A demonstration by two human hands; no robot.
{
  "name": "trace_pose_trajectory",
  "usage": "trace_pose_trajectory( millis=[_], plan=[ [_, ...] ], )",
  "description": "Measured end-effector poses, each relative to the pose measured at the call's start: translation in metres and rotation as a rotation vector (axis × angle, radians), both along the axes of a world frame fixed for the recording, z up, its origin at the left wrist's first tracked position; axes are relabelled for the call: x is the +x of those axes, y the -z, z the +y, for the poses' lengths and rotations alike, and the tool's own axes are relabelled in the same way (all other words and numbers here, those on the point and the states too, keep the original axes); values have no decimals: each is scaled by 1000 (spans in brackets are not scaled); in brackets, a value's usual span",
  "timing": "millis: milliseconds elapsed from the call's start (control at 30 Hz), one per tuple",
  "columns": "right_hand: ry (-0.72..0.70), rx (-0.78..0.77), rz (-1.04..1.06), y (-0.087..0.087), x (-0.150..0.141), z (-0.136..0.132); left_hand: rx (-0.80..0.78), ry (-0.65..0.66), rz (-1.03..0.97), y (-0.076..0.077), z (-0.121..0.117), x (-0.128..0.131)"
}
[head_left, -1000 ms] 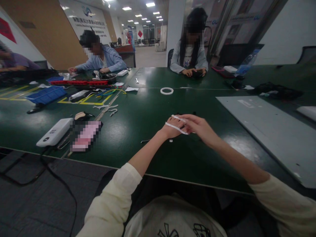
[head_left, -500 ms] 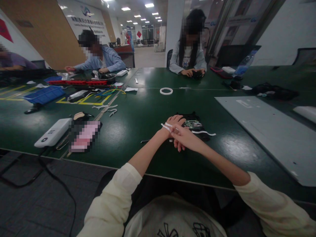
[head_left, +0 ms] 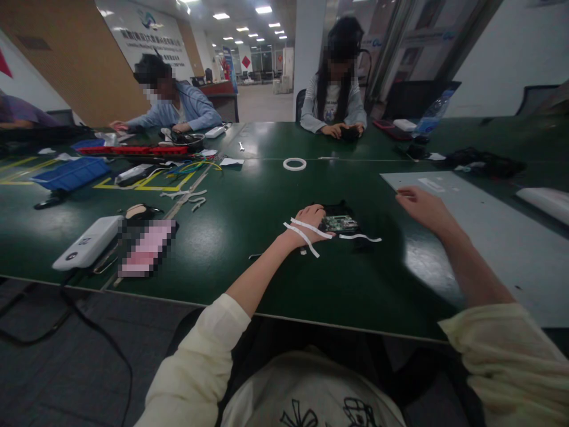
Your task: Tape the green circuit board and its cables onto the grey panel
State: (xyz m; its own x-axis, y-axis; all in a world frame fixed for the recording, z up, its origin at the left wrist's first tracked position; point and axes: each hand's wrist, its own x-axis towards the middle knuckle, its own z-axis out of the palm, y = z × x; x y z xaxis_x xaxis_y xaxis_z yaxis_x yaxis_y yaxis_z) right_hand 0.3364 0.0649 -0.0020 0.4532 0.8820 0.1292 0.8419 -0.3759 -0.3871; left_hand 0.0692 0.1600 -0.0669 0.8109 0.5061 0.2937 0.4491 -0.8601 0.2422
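Observation:
My left hand (head_left: 306, 224) is at the left end of a black electronic device (head_left: 362, 227) with an exposed green circuit board (head_left: 341, 223). Its fingers curve over that end, with the thumb along the near side. Two narrow white tape strips (head_left: 310, 228) cross the back of this hand, their ends hanging loose. Another white tape strip (head_left: 361, 238) lies along the device's near edge. Off to the right, my right hand (head_left: 424, 209) hovers over the corner of a grey panel (head_left: 471, 225), fingers loosely bent and apart, with nothing visible in them.
A white tape ring (head_left: 294, 164) lies beyond the device. To the left are a white power bank (head_left: 89, 242), a pink phone (head_left: 149, 246), crumpled strips (head_left: 195, 198) and a blue tray (head_left: 71, 173). Two people (head_left: 333, 107) (head_left: 178, 107) sit across the green table (head_left: 249, 231).
My right hand has left the back of my left hand and moved right to above the panel. The tape strips stay on my left hand. The view has shifted slightly.

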Motion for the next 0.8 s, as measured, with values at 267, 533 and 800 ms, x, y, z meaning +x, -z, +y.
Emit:
trace_pose_trajectory(
  millis=[267, 533, 800],
  plan=[
    [111, -77, -175, 57, 43, -6, -45, -10, -97, -4, 8, -2],
    [43, -58, -189, 67, 49, 3, -73, -4, -318, -5, 22, -8],
    [-5, 13, -169, 71, 40, 7, -8, -31, -466, -18, 36, -22]
  ],
)
